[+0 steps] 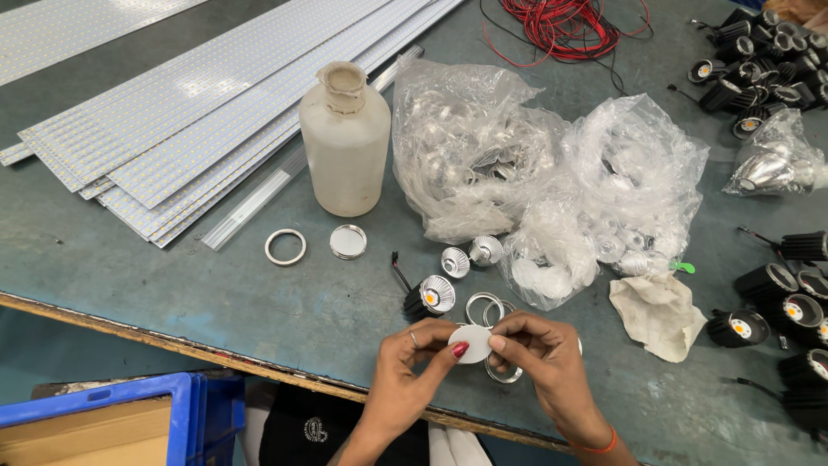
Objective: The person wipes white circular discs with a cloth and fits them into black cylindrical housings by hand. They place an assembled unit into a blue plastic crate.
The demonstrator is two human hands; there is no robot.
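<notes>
My left hand [412,362] and my right hand [539,354] meet near the table's front edge, both pinching a small round white disc [473,342] between thumbs and fingertips. A metal ring [504,374] shows just under my right hand. Right behind the hands lie more silver rings [485,308], a black lamp housing with a shiny reflector [429,296] and two loose silver reflector cups [470,255].
Two clear plastic bags of silver parts [466,147] [617,198], a white plastic bottle [345,142], a ring [285,247], a round lens cap [348,242], LED strips [198,95], a rag [660,312], red wire [561,26], black lamp housings [776,293]. Blue crate [185,414] below the table edge.
</notes>
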